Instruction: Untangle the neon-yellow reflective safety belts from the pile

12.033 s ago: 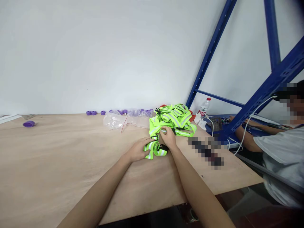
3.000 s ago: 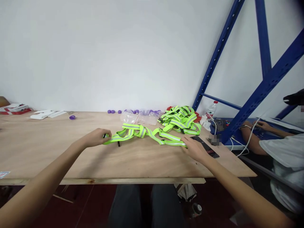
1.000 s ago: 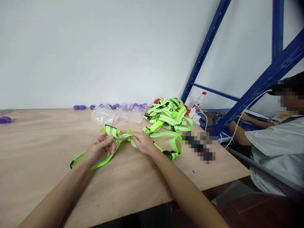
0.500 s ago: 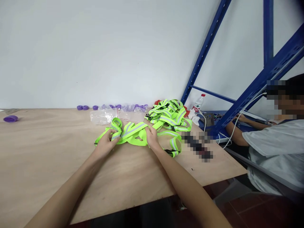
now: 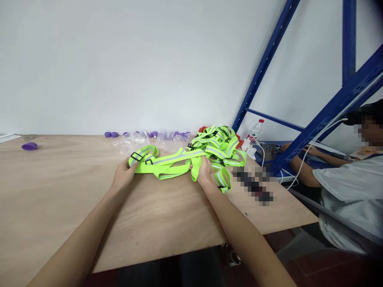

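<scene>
A neon-green reflective strap harness (image 5: 167, 161) with grey stripes and black buckles is stretched above the plywood table (image 5: 60, 199) between my hands. My left hand (image 5: 123, 174) grips its left looped end near a black buckle. My right hand (image 5: 205, 171) pinches the straps at the right, where loose ends hang down toward the table. Just behind my right hand lies a pile of more green harnesses (image 5: 220, 145).
Clear plastic bags (image 5: 134, 141) and several purple caps (image 5: 111, 134) lie near the wall; one purple cap (image 5: 29, 146) sits far left. A water bottle (image 5: 255, 130), cables and a blue rack (image 5: 299, 147) stand at right, where another person (image 5: 344, 191) sits.
Both hands have moved apart and slightly away from me, pulling the bunched harness out into a longer, flatter band. The view has shifted a little.
</scene>
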`<action>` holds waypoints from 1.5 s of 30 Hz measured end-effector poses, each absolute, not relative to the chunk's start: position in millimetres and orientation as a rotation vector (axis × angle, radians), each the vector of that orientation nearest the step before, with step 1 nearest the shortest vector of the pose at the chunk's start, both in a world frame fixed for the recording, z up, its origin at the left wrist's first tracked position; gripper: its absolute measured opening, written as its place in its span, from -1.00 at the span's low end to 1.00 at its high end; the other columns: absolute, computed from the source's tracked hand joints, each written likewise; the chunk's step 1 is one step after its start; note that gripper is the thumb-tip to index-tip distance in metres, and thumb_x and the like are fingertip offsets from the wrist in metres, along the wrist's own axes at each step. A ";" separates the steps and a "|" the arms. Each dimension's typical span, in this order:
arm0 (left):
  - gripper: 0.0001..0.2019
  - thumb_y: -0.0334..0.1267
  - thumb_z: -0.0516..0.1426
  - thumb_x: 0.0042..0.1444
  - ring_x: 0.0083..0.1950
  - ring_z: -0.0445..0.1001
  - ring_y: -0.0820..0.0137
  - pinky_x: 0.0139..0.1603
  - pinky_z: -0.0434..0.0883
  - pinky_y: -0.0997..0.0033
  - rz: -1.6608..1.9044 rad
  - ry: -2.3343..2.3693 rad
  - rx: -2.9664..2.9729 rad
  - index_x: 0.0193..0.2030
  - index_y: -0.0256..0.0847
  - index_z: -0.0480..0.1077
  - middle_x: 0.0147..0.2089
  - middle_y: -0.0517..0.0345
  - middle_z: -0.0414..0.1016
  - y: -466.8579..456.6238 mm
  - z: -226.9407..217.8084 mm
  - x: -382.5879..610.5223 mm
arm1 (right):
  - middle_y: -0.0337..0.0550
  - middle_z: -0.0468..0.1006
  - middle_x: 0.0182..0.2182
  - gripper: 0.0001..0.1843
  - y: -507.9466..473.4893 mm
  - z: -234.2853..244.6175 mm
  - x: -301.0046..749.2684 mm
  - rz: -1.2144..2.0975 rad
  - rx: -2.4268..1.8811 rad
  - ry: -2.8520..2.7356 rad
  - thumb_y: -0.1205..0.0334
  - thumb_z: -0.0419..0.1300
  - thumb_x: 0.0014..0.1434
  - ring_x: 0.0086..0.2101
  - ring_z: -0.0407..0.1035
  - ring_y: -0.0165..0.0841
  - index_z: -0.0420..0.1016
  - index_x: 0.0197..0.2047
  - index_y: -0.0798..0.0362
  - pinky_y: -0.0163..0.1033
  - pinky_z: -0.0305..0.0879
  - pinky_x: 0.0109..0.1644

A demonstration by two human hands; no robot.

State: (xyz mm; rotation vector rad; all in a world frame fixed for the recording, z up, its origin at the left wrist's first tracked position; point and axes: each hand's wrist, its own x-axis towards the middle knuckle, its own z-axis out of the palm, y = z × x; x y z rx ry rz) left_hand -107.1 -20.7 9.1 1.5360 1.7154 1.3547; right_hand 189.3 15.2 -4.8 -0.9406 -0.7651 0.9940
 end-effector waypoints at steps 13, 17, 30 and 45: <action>-0.47 0.05 0.31 -0.10 -0.04 0.57 0.08 -0.13 0.54 0.20 1.418 1.277 1.132 -0.09 -0.31 0.47 0.00 -0.18 0.59 -19.7 10.2 -96.3 | 0.11 0.33 0.17 -0.46 -12.8 19.0 186.8 0.026 -1.112 -1.515 0.33 -0.03 0.16 0.20 0.21 -0.18 0.25 0.23 0.09 0.01 0.12 0.30; -0.48 0.07 0.32 -0.12 -0.05 0.56 0.05 -0.09 0.49 0.18 1.347 1.239 1.195 -0.15 -0.34 0.54 -0.07 -0.17 0.61 -19.9 7.2 -90.8 | 0.00 0.45 0.08 -0.51 -23.8 26.1 178.9 -0.237 -0.998 -1.791 0.44 -0.02 0.09 0.16 0.28 -0.19 0.43 0.06 0.01 0.11 -0.01 0.36; -0.73 -0.16 0.27 -0.05 -0.07 0.52 0.04 -0.02 0.42 0.14 1.273 0.921 1.165 -0.24 -0.25 0.65 -0.13 -0.05 0.64 -30.3 6.9 -73.9 | -0.13 0.62 -0.18 -0.70 -37.8 27.6 165.3 0.334 -0.888 -2.330 0.12 0.01 0.39 -0.16 0.46 -0.30 0.55 -0.12 0.00 -0.21 0.29 -0.06; -0.75 -0.27 0.22 -0.06 -0.12 0.55 0.08 -0.15 0.45 0.26 1.122 0.712 1.278 -0.24 -0.27 0.64 -0.16 -0.06 0.64 -44.9 15.2 -62.0 | -0.12 0.54 -0.13 -0.79 -32.1 25.3 164.9 0.324 -1.056 -2.256 0.27 0.22 0.17 -0.11 0.39 -0.24 0.46 -0.09 -0.01 -0.14 0.23 -0.02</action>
